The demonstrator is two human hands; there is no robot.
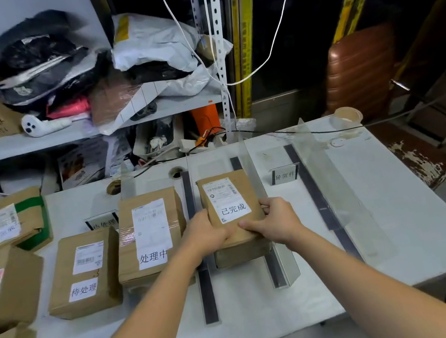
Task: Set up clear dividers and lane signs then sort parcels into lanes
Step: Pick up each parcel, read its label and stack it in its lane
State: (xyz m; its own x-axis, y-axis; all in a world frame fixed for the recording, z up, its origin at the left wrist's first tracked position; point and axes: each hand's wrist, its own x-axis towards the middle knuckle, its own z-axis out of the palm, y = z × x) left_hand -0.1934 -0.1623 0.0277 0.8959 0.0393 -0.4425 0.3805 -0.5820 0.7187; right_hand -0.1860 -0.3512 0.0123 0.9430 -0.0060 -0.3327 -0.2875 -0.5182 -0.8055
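Both hands grip a brown parcel with a white label. My left hand holds its left edge and my right hand its right edge. The parcel rests on another box in the lane between two clear dividers. A third clear divider stands further right, with a lane sign before it. Another lane sign is partly hidden behind a labelled parcel. A further labelled parcel lies to the left.
Several more brown parcels sit at the white table's left end. A tape roll lies at the far right corner. A black cable runs along the back edge. Shelves with bags stand behind.
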